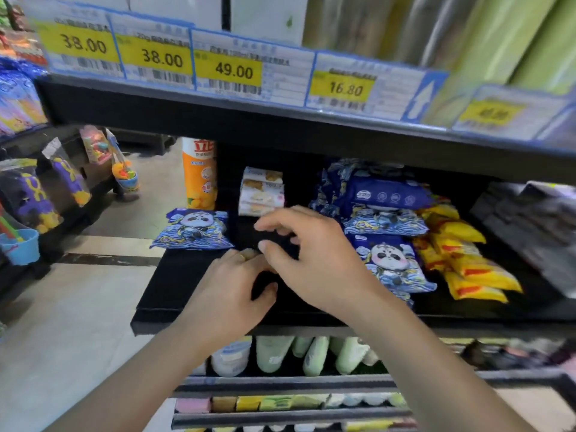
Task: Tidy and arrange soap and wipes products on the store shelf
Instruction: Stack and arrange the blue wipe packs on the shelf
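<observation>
Head view: my left hand [230,285] and right hand [314,260] hover together over a bare patch of the black shelf [174,285], fingers loosely curled and grasping nothing. 1 blue panda wipes pack [193,229] lies alone at 10 o'clock from my hands; the stack of wipes packs [383,213] sits at 2 o'clock, with yellow packets [461,257] just beyond it. Small pale soap bars [261,194] stand at 12 o'clock beside an orange bottle [199,176]. I judge the wipes soft, light and slippery in film, best pinched across both short edges; the soap looks stiffer.
</observation>
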### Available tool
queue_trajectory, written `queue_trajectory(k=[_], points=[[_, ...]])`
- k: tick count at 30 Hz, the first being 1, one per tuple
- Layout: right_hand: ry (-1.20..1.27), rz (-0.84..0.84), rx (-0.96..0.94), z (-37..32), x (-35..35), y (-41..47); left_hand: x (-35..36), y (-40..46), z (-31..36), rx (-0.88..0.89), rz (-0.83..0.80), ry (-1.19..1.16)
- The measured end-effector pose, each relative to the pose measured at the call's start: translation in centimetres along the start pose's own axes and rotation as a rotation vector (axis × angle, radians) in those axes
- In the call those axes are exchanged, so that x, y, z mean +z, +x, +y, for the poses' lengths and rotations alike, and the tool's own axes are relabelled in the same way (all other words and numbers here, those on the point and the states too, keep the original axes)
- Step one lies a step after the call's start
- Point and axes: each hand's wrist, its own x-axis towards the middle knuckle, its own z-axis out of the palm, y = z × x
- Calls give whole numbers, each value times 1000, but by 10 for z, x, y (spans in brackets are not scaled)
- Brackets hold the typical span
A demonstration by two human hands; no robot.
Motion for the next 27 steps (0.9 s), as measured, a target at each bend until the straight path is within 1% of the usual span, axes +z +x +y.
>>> queue_trajectory(k=[3, 6, 7, 9, 12, 14, 18, 21, 23, 27], points=[[-155, 113, -24, 14, -29, -38, 13, 4, 9, -11, -36, 31], [-467, 254, -32, 36, -57, -69, 19, 2, 9, -25, -51, 75], [-568, 261, 8, 44, -65, -76, 19, 2, 9, -27, -49, 72], [-662, 186, 130, 62, -79, -87, 19, 1, 10, -30, -48, 64], [-611, 41, 202, 82, -83, -93, 17, 2, 12, -51, -61, 64], [-528, 26, 185, 92, -78, -95, 17, 2, 13, -56, -60, 48], [-448, 122, 134, 104, -70, -94, 16, 1, 12, -76, -57, -11], [-488, 187, 102, 104, -67, -96, 16, 2, 11, -106, -66, -75], [-506, 216, 76, 102, -64, -98, 13, 2, 14, -155, -57, -187], [-482, 277, -6, 88, -56, -101, 4, 2, 26, -294, -22, -483]])
